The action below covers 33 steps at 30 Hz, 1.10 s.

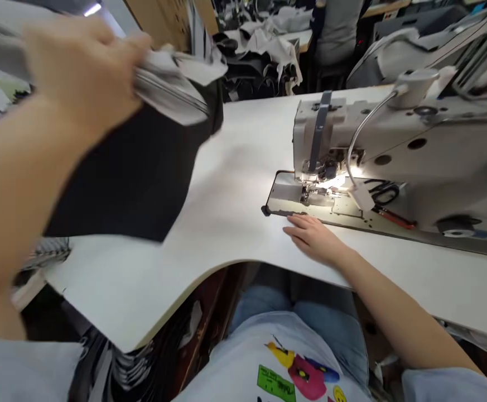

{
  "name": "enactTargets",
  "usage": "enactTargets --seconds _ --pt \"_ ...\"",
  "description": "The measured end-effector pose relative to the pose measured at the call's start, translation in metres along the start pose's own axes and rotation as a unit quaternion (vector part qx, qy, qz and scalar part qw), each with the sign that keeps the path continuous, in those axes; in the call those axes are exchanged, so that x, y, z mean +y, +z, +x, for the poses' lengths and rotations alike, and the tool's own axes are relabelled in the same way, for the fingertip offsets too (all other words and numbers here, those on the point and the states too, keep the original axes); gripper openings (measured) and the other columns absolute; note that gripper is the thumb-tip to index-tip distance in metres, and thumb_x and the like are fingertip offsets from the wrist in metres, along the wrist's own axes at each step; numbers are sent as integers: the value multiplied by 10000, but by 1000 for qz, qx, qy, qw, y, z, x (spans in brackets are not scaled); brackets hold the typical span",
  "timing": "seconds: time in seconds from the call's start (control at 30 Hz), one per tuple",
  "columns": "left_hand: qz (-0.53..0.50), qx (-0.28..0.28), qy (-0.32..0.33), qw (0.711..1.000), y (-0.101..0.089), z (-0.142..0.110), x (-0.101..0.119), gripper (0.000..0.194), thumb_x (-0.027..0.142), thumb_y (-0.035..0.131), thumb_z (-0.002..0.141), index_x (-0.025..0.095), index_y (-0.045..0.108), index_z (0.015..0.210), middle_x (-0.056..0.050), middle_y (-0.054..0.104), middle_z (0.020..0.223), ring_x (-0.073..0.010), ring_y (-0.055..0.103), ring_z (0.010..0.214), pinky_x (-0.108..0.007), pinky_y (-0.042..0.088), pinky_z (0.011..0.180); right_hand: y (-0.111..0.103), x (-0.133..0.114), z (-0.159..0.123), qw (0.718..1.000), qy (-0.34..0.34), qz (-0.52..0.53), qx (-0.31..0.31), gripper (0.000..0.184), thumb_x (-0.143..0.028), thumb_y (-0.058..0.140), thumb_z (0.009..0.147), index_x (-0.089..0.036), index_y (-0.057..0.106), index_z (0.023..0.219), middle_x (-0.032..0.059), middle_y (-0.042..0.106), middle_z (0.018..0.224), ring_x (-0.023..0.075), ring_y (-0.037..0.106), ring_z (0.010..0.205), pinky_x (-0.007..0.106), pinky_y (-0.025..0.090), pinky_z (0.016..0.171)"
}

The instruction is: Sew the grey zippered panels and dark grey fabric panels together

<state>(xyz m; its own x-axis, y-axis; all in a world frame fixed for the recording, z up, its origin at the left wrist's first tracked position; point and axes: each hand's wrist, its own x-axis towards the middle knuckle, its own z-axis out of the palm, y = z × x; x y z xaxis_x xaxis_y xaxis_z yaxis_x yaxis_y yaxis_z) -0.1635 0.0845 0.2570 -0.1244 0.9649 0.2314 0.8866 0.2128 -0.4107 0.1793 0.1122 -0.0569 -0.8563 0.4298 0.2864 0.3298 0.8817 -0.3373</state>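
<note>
My left hand (82, 75), blurred by motion, is raised at the upper left with its fingers wrapped round a fabric piece. That fabric piece (138, 173) has a black face hanging down over the left of the white table and a grey folded edge with a seam by my fingers. My right hand (314, 237) lies flat on the table, fingers stretched out, at the front edge of the sewing machine's plate. Just beyond it stands the sewing machine (394, 139), its lamp lit over the needle area. Black-handled scissors (383, 192) rest on the machine bed.
The white table (235, 223) has a curved front edge at my lap. A red-handled tool (394, 218) lies by the scissors. Stacked dark fabric (130, 368) hangs below at left. Grey cloth pieces (268, 47) and another person (337, 33) are at the back.
</note>
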Motion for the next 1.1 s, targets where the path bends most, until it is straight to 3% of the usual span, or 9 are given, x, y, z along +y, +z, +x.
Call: enactTargets --seconds 0.03,0.07,0.17,0.27,0.33,0.5,0.63,0.8,1.1 --pt "33 41 -6 999 15 -4 20 500 410 221 1060 224 445 1467 10 620 1246 -204 488 1308 -353 397 1088 0 0 -1 1000 0 -4 -4 357 -219 442 1000 -206 694 1253 162 591 1415 343 532 1329 546 470 1075" --pt "50 29 4 998 35 -10 43 498 353 197 1062 238 415 1495 -25 597 1268 -218 522 1266 -394 415 1072 0 1 -1 1000 1 -8 -5 358 -220 438 1003 -210 692 1256 153 591 1418 336 531 1332 537 469 1079" --pt "-4 -134 84 987 112 -32 111 539 149 275 1019 174 314 1556 -114 602 1272 -222 597 1161 -366 477 980 1 1 -2 1000 3 -19 -3 354 -235 437 1008 -213 693 1252 137 595 1419 328 536 1329 524 472 1079" --pt "-40 -208 143 967 175 -53 154 587 115 453 948 180 387 1528 -97 667 1180 -215 671 1024 -286 517 840 2 1 -2 1000 -2 -27 10 350 -243 439 1011 -204 697 1245 142 603 1409 326 551 1312 530 475 1075" --pt "-58 -226 159 959 196 -63 169 615 121 488 922 191 395 1525 -97 680 1136 -228 692 959 -294 529 771 3 0 -2 1000 -4 -25 19 345 -237 444 1010 -205 701 1237 143 614 1395 324 562 1299 531 481 1063" --pt "-63 -167 259 949 201 -73 181 517 106 374 955 115 473 1462 -180 539 1420 -277 645 1055 -380 541 783 2 5 2 999 12 17 47 278 -211 487 992 -222 747 1090 107 673 1312 305 601 1238 498 516 987" --pt "-54 -102 343 932 202 -72 181 504 36 283 953 86 605 1337 -119 404 1580 -277 564 1182 -407 524 880 2 11 5 990 66 75 99 288 -155 475 974 -230 733 1079 65 747 1131 244 665 1091 442 534 927" --pt "-77 -60 326 940 208 -70 179 491 29 331 938 86 607 1340 -147 462 1537 -280 559 1201 -404 510 912 2 14 7 986 80 105 103 303 -124 469 947 -221 734 1055 55 755 1084 235 660 1048 441 522 943" --pt "-85 -133 350 923 184 -92 191 513 44 339 925 56 547 1394 -135 437 1558 -277 491 1296 -409 459 1006 1 10 4 986 101 89 101 322 -164 446 962 -229 744 1065 62 752 1107 249 643 1062 455 497 937"
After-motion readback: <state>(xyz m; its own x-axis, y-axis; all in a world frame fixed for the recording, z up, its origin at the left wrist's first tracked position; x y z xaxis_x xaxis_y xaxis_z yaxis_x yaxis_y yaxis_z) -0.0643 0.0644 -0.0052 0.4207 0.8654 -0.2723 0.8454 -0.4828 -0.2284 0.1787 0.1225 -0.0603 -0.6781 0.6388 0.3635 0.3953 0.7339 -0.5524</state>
